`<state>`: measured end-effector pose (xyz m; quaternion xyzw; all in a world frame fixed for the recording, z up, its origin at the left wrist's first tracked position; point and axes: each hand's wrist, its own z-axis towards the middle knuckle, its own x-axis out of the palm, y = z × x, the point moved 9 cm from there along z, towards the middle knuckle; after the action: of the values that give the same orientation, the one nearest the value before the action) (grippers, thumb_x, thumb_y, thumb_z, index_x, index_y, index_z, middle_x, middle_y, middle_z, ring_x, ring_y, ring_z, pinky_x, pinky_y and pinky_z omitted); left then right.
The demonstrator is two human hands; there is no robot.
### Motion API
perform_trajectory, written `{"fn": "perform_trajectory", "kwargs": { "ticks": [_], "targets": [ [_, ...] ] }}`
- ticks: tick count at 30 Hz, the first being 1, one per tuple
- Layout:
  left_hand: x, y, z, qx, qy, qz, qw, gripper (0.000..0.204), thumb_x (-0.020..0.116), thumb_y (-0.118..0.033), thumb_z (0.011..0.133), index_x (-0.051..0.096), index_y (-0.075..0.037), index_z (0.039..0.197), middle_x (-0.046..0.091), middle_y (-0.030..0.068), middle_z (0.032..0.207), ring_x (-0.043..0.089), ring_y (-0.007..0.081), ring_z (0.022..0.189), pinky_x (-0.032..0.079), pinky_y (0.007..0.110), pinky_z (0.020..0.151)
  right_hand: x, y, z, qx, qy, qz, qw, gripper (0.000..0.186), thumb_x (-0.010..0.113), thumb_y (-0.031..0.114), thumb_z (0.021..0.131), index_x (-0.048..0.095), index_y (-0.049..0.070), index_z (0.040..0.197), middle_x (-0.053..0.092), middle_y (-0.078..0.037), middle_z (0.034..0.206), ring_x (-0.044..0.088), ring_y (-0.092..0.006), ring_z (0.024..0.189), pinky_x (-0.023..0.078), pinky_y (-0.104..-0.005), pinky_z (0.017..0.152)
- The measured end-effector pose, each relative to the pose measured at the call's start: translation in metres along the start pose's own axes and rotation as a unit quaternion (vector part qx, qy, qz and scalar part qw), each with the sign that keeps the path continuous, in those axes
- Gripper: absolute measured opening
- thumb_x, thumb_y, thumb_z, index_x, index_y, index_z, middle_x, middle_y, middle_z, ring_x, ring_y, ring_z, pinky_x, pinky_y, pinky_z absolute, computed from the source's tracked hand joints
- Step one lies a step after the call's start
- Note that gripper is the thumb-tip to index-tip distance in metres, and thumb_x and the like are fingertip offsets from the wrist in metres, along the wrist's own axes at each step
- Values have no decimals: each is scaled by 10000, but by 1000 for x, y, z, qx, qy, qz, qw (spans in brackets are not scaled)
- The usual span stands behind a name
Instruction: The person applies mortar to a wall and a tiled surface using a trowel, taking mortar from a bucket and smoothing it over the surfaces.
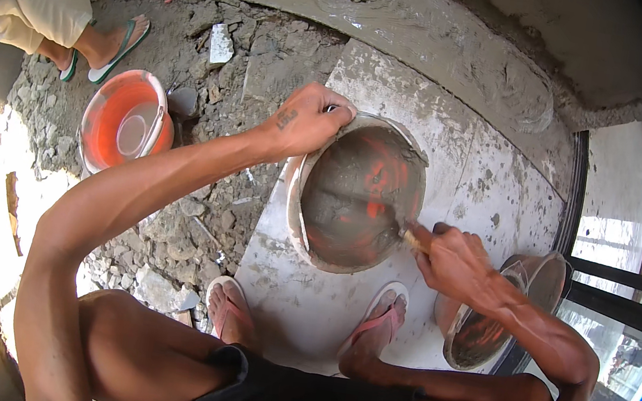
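Note:
A round bucket (298, 218) stands between my feet and the far ledge, its inside coated with wet grey mortar (341, 179) and showing orange patches. My left hand (312, 123) grips the bucket's rim at its far left. In my right hand (453, 258), at the bucket's near right side, is the wooden handle of a trowel (418, 236). The fingers are wrapped round that handle. The trowel's metal end reaches into the bucket, and its blade is blurred against the mortar.
An orange bucket (133, 123) stands at left on broken rubble (166, 235). Beyond it a person's sandalled feet (119, 50) show. More mortar-stained buckets (484, 333) lie at my right, beside a dark frame (616, 282). A mortar-covered ledge (413, 28) runs along the back.

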<state>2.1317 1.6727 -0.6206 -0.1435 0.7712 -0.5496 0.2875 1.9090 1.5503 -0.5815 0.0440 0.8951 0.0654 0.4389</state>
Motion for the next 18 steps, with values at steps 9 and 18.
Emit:
{"fn": "perform_trajectory", "kwargs": {
  "ticks": [9, 18],
  "targets": [
    [1, -3, 3, 26, -39, 20, 999, 302, 563, -202, 980, 733, 48, 973, 651, 26, 741, 560, 92, 623, 461, 307, 558, -4, 10, 4, 14, 4, -49, 999, 599, 532, 14, 860, 434, -94, 1441, 642, -286, 897, 702, -423, 716, 557, -507, 610],
    [-3, -4, -9, 5, -48, 52, 998, 309, 565, -219, 962, 732, 41, 968, 664, 59, 730, 580, 130, 675, 492, 350, 658, 11, 22, 19, 39, -11, -102, 994, 560, 563, 57, 857, 461, -89, 1388, 660, -299, 935, 711, -405, 710, 571, -502, 633]
  ]
}}
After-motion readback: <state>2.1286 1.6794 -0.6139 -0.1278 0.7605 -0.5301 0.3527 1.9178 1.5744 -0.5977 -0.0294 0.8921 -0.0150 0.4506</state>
